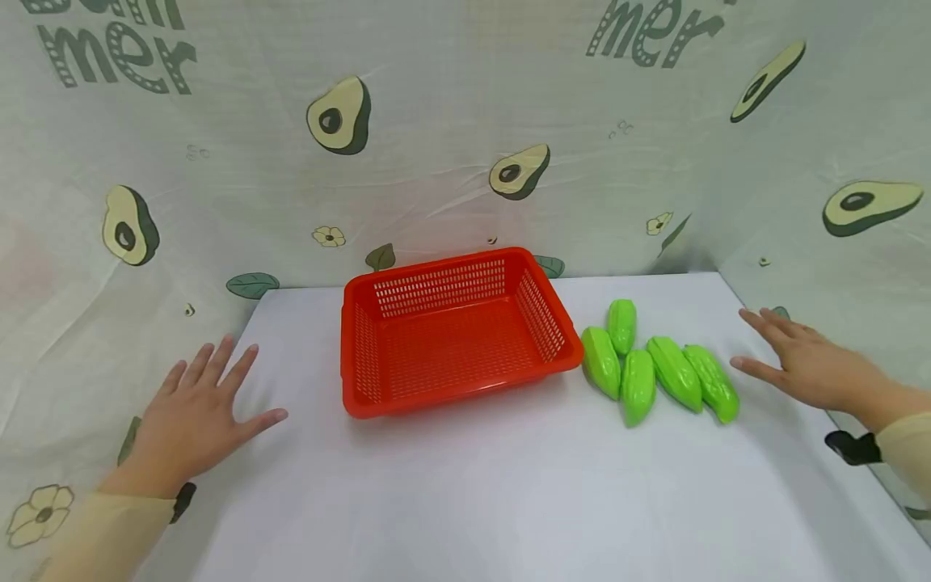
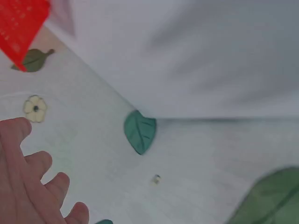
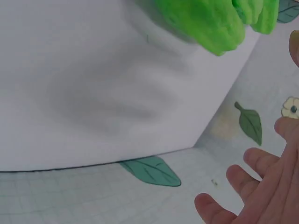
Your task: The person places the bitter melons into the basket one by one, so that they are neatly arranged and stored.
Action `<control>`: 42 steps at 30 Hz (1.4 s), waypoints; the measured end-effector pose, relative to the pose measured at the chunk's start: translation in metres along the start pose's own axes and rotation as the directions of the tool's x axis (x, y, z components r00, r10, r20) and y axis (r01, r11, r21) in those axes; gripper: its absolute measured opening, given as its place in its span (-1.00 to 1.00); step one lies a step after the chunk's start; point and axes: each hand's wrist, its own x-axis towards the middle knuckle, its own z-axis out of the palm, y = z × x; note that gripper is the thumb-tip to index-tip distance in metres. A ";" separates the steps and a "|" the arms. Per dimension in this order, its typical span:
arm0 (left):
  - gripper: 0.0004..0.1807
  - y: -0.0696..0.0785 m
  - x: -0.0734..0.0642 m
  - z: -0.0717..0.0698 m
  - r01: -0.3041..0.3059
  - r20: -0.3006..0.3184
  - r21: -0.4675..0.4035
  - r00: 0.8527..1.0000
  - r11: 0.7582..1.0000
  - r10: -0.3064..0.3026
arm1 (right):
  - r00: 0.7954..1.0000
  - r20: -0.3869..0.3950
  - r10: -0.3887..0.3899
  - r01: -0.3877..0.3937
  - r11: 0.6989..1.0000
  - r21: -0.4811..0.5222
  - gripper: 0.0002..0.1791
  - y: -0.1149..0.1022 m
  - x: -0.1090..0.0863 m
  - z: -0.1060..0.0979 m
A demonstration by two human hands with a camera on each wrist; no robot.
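An empty red slotted basket (image 1: 553, 323) sits in the middle of the white table (image 1: 465, 485). Right of it lie several bright green ridged toy gourds (image 1: 655, 368) in a cluster, also showing at the top of the right wrist view as gourds (image 3: 210, 23). My left hand (image 1: 196, 412) hovers flat with fingers spread at the table's left edge, holding nothing. My right hand (image 1: 800, 360) is spread open just right of the gourds, not touching them. The basket corner (image 2: 18, 28) appears in the left wrist view.
A cloth backdrop (image 1: 451, 129) printed with avocados and leaves wraps the back and both sides of the table. Bare tabletop stretches in front of the basket and gourds.
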 end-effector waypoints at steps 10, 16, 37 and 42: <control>0.10 0.069 0.022 -0.009 -0.008 -0.058 -0.217 0.998 0.976 -0.005 | 0.994 0.006 -0.107 0.105 0.986 0.129 -0.07 -0.025 0.003 0.003; 0.19 0.103 0.032 -0.001 -0.019 -0.012 -0.306 1.000 0.952 0.016 | 0.987 -0.007 -0.158 0.156 0.965 0.213 -0.08 -0.032 0.004 0.015; 0.33 0.121 0.041 0.009 0.021 0.051 -0.313 0.999 0.949 -0.005 | 0.977 0.092 -0.191 0.156 0.940 0.303 -0.12 -0.034 0.007 0.025; 0.33 0.123 0.041 0.005 0.027 0.082 -0.328 0.997 0.944 0.000 | 0.975 0.134 -0.178 0.124 0.934 0.336 -0.09 -0.032 0.009 0.024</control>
